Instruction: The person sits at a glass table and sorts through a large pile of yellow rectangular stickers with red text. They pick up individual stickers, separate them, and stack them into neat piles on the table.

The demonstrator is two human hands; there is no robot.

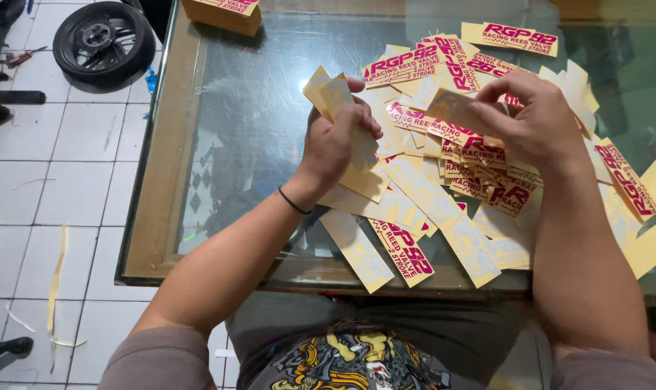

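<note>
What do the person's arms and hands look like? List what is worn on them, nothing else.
Both hands are bare, no gloves or rings visible. The left hand has a thin black band around its wrist. The right hand has nothing on its wrist. Both forearms are uncovered; short greyish-brown sleeves end above the elbows, near the bottom edge of the picture.

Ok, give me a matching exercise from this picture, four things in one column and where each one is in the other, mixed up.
Things:
1. black tyre
2. cardboard box
3. black wristband
4. left hand

Places:
A. on the far left corner of the glass table
B. on the tiled floor, upper left
C. holding a small stack of yellow strips
D. around the left wrist

Pairs: 1-B, 2-A, 3-D, 4-C
</note>
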